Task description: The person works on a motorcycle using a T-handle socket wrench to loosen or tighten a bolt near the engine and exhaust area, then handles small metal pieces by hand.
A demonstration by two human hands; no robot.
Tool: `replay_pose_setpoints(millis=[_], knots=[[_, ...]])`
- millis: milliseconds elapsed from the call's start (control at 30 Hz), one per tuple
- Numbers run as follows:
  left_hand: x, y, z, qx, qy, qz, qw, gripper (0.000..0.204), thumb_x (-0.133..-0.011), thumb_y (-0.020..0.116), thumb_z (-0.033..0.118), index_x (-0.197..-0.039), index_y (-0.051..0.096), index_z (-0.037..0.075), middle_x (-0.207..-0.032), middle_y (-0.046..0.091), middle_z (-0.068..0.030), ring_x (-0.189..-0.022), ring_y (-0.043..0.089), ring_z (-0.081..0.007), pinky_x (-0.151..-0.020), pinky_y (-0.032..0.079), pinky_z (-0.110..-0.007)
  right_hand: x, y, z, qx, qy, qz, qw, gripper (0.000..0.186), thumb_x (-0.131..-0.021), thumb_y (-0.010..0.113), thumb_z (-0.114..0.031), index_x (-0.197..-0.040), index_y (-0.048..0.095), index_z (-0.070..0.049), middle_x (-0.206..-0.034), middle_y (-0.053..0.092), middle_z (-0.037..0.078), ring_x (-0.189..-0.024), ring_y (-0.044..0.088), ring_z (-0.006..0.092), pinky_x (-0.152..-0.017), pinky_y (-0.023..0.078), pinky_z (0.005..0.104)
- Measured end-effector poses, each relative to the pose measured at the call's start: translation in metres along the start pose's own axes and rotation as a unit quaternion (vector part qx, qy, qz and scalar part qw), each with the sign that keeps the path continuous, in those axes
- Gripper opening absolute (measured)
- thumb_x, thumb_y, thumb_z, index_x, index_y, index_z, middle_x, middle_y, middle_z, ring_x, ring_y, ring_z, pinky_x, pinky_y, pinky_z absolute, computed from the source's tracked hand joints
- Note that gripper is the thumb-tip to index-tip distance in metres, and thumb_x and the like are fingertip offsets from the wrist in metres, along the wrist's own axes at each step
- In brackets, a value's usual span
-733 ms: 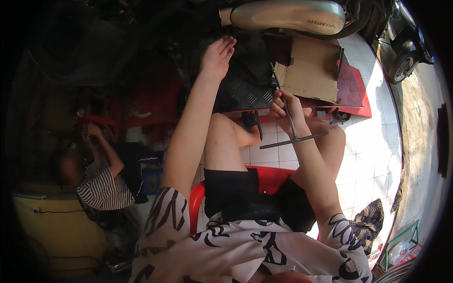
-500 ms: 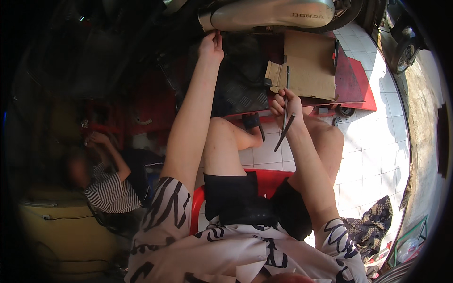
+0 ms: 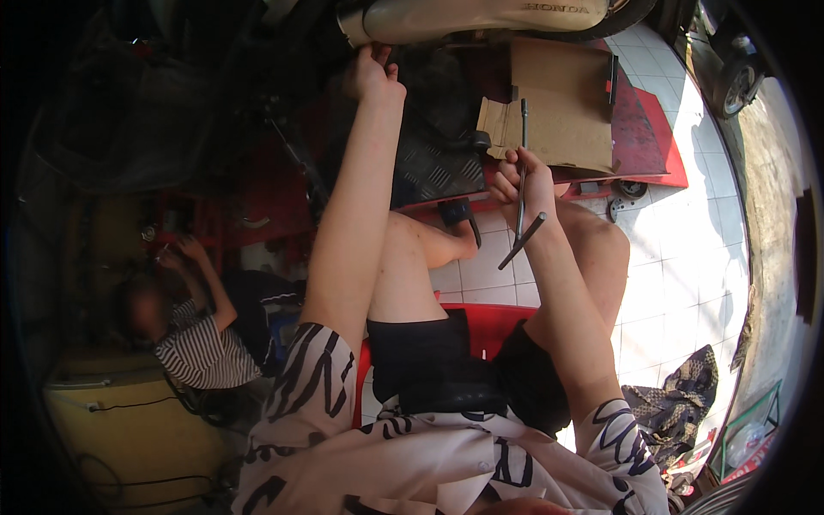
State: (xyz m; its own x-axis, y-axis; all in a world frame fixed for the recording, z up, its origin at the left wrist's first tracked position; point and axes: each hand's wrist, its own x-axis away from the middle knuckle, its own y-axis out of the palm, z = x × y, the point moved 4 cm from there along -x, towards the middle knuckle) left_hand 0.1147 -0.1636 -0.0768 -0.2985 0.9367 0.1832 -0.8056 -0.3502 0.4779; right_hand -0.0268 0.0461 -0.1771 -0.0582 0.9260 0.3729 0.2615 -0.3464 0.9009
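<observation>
My left hand [image 3: 378, 79] reaches far up to the underside of a long silver casing [image 3: 463, 19] on a motorbike. Its fingers are stretched upward and apart, with the tips at the casing's lower edge. Whatever they touch behind that edge is hidden. Above my right knee, my right hand [image 3: 525, 184] is closed round the shaft of a T-handle wrench [image 3: 524, 129]. The shaft points up and away from me, while the dark crossbar hangs below the hand, near the wrist.
Under the motorbike is a red platform [image 3: 652, 129] with a flattened cardboard box [image 3: 562, 107] and a dark textured plate [image 3: 433, 163]. I sit on a red plastic chair [image 3: 498, 318]. Another person [image 3: 206, 343] in a striped shirt works at the left. Patterned cloth [image 3: 678, 403] lies on white tiles.
My left hand has shifted slightly up and left along the casing's underside. The right hand keeps its hold on the T-handle wrench, and the view has tilted a little.
</observation>
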Motion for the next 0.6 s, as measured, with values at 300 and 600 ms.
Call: replay_pose_setpoints(millis=[300,600], knots=[[0.032,-0.049,-0.042,0.044,-0.077,-0.195,0.977,0.017,-0.093,0.062,0.025,-0.101,0.062,0.01,-0.084,0.062,0.0016,-0.073,0.058,-0.0111,-0.061,0.039,-0.026,0.003,0.002,0.004,0.077,-0.018,-0.017,0.997,0.025,-0.099,0.035,-0.029,-0.079,0.04,-0.014,-0.056,0.026,-0.003,-0.043,0.02,0.0098,-0.044,0.018,0.0265],[0.103,-0.078,-0.069,-0.057,-0.209,-0.254,0.943,0.024,-0.095,0.05,0.027,-0.094,0.064,0.008,-0.084,0.06,0.0014,-0.078,0.055,-0.0084,-0.072,0.042,-0.026,0.003,0.091,0.037,0.332,0.04,-0.103,0.937,0.029,-0.099,0.04,-0.031,-0.075,0.04,-0.014,-0.055,0.026,-0.006,-0.045,0.019,0.0071,-0.043,0.017,0.025]])
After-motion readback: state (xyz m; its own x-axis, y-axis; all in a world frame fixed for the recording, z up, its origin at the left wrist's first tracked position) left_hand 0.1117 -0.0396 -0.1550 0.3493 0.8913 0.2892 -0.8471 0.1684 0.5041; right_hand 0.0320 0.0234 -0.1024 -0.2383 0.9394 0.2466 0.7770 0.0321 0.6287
